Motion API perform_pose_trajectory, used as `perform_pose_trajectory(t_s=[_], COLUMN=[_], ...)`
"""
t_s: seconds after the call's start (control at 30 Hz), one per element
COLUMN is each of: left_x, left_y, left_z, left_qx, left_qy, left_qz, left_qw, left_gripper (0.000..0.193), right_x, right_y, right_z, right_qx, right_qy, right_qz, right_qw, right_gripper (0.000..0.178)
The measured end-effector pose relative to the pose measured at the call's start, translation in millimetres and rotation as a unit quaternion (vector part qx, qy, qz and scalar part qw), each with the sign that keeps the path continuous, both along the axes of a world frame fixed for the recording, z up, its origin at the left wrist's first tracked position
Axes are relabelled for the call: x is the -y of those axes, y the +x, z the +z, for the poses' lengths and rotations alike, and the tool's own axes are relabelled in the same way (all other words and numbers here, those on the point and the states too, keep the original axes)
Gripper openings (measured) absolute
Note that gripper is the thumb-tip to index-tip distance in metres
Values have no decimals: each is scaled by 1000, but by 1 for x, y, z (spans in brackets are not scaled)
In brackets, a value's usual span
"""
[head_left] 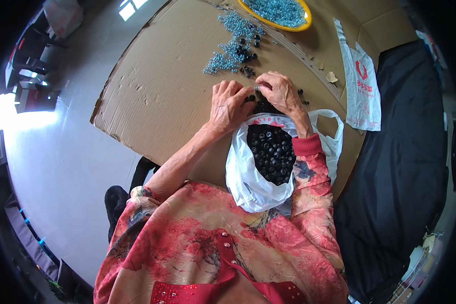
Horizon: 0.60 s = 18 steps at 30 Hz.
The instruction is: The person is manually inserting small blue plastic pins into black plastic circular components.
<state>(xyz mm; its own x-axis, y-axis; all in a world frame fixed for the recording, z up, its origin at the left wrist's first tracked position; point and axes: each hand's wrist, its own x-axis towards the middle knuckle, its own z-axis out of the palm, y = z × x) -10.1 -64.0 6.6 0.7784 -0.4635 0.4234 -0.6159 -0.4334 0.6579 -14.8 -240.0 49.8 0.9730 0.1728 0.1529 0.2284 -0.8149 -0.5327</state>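
My left hand and my right hand meet fingertip to fingertip above the cardboard. Between the right thumb and forefinger shows a small bluish metal piece. The left fingers are curled and pressed together beside it; whatever they pinch is hidden. Just below the hands sits a white plastic bag, its mouth spread wide, full of small black round hollow parts. More black parts lie under my fingers, partly covered. Beyond them a heap of small blue metal pieces is scattered with several black parts.
A yellow bowl of the blue pieces stands at the far edge. The cardboard sheet serves as the work surface. To the right lie a flat white bag with red print and a black cloth.
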Motion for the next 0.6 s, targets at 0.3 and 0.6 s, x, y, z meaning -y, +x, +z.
perform_pose_trajectory(t_s=[0.3,0.6], left_x=[-5,-25], left_y=[2,7], left_z=[-3,45], left_qx=[-9,-535], left_qy=[-52,-526], left_qz=[-4,-130], left_qw=[999,648], left_gripper=[27,21], right_x=[0,-37], right_y=[-5,-27], right_z=[4,69], right_qx=[0,68], right_qy=[25,162], right_qz=[-11,-10], right_qw=[1000,984], right_gripper=[8,21])
